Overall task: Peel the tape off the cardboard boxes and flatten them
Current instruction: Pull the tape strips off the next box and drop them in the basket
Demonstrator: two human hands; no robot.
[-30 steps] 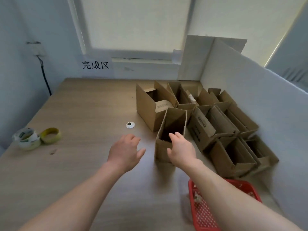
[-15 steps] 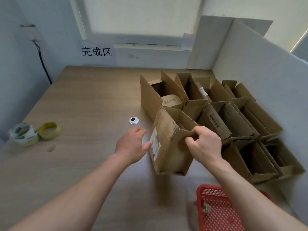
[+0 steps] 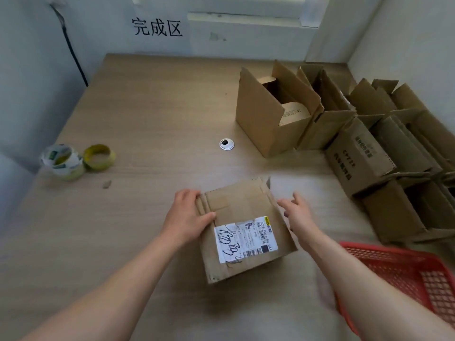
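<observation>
Head view is showing the box (image 3: 242,200) now lying label-up on the surface near the middle of its front edge, no longer in the row of boxes (image 3: 364,153) along the right edge, where the right grip (image 3: 298,215) was lifting it half a second ago. Left grip (image 3: 187,217) is holding the box's left top edge, fingers curled over it and thumb flat on top, while the right grip is hovering spread just beside the right wall, pinching nothing. That is setting the box up for peeling, I judge, with tape seemingly not yet lifted and flattening not begun.
</observation>
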